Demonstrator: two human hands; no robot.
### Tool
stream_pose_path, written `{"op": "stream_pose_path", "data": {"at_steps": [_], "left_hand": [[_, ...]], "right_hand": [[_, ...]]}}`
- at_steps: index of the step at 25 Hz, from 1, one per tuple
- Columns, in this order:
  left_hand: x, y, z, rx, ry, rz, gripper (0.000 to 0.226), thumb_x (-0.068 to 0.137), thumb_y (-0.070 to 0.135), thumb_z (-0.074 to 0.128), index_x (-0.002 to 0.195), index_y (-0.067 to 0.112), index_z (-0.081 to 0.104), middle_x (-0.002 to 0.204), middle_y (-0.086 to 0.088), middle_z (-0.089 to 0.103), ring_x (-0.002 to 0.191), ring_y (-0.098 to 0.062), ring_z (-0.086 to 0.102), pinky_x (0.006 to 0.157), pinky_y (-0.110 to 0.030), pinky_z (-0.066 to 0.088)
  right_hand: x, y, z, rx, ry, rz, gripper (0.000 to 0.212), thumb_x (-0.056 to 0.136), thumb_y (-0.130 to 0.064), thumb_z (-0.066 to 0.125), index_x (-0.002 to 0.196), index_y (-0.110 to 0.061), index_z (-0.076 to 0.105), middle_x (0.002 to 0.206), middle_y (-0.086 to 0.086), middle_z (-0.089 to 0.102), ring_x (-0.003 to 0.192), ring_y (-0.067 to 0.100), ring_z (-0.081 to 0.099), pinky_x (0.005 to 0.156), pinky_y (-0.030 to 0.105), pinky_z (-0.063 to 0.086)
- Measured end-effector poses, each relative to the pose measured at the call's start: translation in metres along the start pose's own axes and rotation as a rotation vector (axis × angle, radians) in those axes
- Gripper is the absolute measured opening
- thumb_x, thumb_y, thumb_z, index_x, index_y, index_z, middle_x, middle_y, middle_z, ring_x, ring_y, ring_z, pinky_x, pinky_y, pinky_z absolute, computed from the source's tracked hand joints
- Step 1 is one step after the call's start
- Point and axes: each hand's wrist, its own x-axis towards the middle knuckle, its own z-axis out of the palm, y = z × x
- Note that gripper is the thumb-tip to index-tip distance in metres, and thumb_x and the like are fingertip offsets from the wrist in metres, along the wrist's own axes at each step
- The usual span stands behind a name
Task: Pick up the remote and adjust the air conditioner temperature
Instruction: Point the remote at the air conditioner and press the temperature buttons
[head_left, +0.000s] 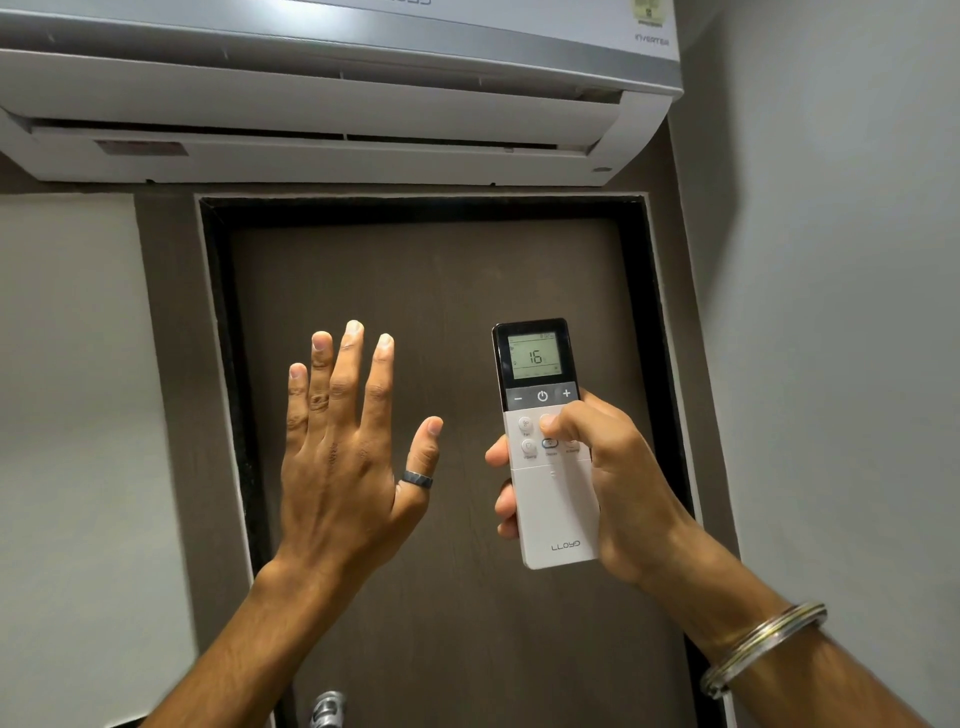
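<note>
While the right hand (602, 478) grips the Lloyd remote (545, 441) upright, thumb on its buttons, the left hand (345, 457) is raised beside it, fingers (353, 364) spread.

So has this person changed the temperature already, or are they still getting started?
Picking up looks done: the right hand holds the remote, aimed up toward the air conditioner. Adjusting is in hand: its screen reads 16, and the thumb rests just below the minus and plus keys. The left hand is open and empty. Whether more presses remain cannot be told.

White remote (545, 447) upright, screen reads 16; white air conditioner (332, 88) above door.
</note>
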Motion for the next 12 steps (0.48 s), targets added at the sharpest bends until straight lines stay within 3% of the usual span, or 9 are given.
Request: {"op": "stream_pose_path", "data": {"at_steps": [12], "left_hand": [[-0.0006, -0.0013, 0.0022, -0.012, -0.012, 0.001, 0.079, 0.099, 0.054, 0.042, 0.163, 0.01, 0.026, 0.174, -0.015, 0.014, 0.163, -0.029, 0.001, 0.132, -0.044, -0.002]], "right_hand": [[0.0032, 0.0031, -0.0018, -0.039, 0.012, 0.007, 0.046, 0.084, -0.03, 0.049, 0.121, -0.002, 0.051, 0.089, 0.014, 0.077, 0.064, 0.034, 0.069, 0.064, 0.049, 0.061]]}}
